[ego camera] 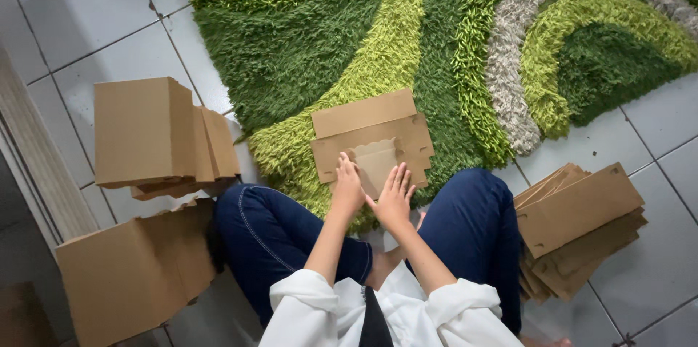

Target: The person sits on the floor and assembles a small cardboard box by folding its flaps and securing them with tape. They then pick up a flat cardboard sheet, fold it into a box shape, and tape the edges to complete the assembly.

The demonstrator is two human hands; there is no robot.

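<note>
A flat brown cardboard box blank [371, 135] lies on the green shaggy rug [305, 42] in front of my crossed legs in blue jeans. My left hand [347, 186] rests palm down on its near edge, fingers together. Beside it, my right hand [395, 194] presses flat on the same near flap with fingers spread. A scalloped inner flap shows between and just above the two hands. Neither hand grips anything; both lie flat on the cardboard.
A stack of flat cardboard blanks [578, 227] lies on the tiled floor at my right. Folded brown boxes [156, 136] are piled at my left, and a larger cardboard box [134, 271] stands near my left knee.
</note>
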